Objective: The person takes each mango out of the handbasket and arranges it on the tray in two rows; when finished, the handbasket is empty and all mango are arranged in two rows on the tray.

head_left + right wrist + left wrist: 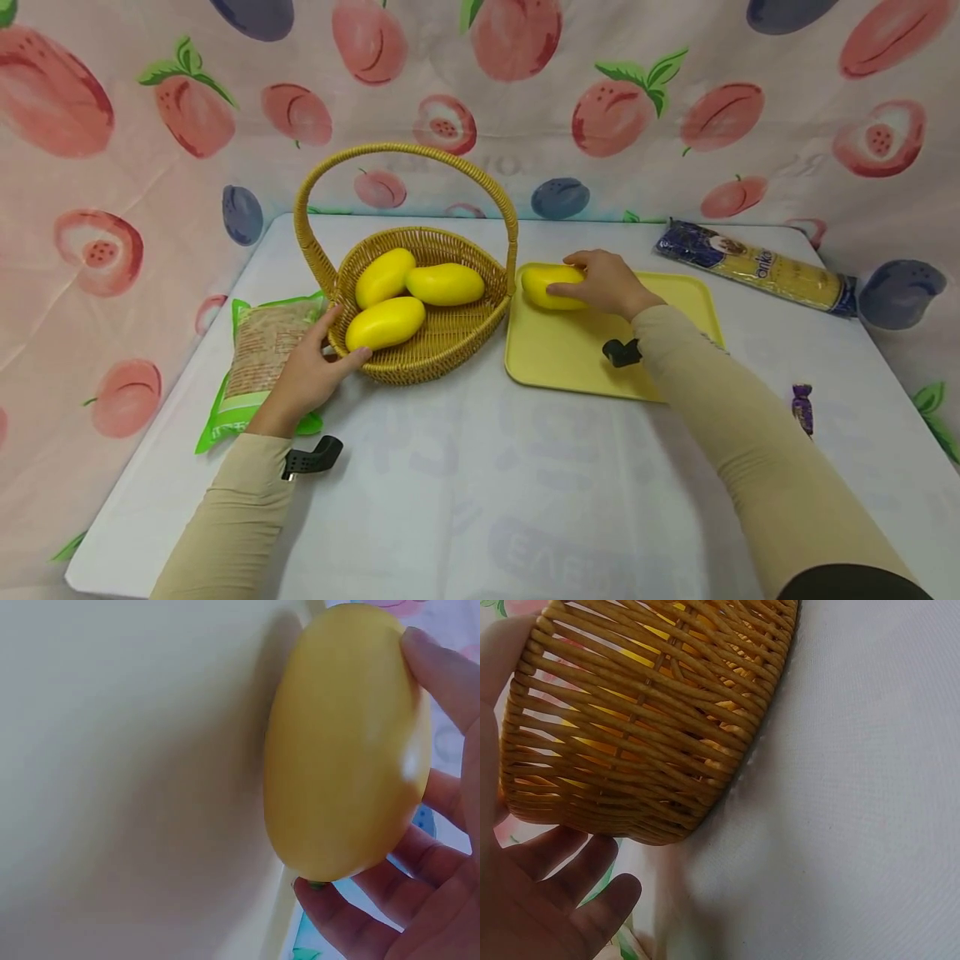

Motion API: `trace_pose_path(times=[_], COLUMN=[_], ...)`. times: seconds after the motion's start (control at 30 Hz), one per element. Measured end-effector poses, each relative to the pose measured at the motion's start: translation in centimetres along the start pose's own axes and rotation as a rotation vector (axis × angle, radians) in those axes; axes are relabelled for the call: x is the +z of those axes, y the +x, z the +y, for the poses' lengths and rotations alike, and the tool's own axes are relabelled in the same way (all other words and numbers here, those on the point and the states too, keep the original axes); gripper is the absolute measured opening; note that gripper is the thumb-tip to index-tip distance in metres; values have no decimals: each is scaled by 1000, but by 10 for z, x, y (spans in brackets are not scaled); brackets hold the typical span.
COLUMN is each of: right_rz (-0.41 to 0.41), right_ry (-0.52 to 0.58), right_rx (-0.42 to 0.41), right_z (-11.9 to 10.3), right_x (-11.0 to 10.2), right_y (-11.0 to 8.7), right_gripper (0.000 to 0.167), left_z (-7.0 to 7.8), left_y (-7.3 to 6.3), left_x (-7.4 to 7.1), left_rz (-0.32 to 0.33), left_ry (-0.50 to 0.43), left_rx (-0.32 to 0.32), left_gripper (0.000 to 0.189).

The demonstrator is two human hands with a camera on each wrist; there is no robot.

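Observation:
A yellow mango [536, 287] is in my right hand [611, 283], at the left end of the pale yellow tray [570, 367]. In the right wrist view the thumb lies along one side of this mango [345, 742], and the fingers curl under its stem end, close over the tray. My left hand [311, 375] grips the left side of a woven basket [420, 371], thumb on the rim and fingers around the outside wall. Inside the basket lie three more mangoes, one at the back left [385, 277], one to the right [446, 285] and one in front [386, 323].
The basket's tall arched handle [405, 148] rises above it. Left of the basket lies a green-edged food bag [262, 350], partly behind the left hand. A long pack of noodles [757, 265] rests at the back right, and a purple-wrapped candy [802, 408] lies near the right sleeve.

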State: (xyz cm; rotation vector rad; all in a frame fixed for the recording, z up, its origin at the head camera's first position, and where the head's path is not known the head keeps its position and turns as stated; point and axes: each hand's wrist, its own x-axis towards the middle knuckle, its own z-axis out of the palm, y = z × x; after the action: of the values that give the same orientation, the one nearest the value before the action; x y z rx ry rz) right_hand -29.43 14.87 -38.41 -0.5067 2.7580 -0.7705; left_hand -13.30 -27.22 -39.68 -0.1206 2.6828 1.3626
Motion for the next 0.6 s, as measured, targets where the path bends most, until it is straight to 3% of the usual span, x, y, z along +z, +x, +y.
trace_pose_path(times=[0.6], right_rz=[-28], right_ry=[-2], right_rx=[-33], right_z=[6], right_x=[1], right_y=[-6], right_gripper=[62], left_z=[0], left_y=[0], left_x=[2], left_rz=[14], left_ry=[-5], left_rx=[6], left_gripper=[96])
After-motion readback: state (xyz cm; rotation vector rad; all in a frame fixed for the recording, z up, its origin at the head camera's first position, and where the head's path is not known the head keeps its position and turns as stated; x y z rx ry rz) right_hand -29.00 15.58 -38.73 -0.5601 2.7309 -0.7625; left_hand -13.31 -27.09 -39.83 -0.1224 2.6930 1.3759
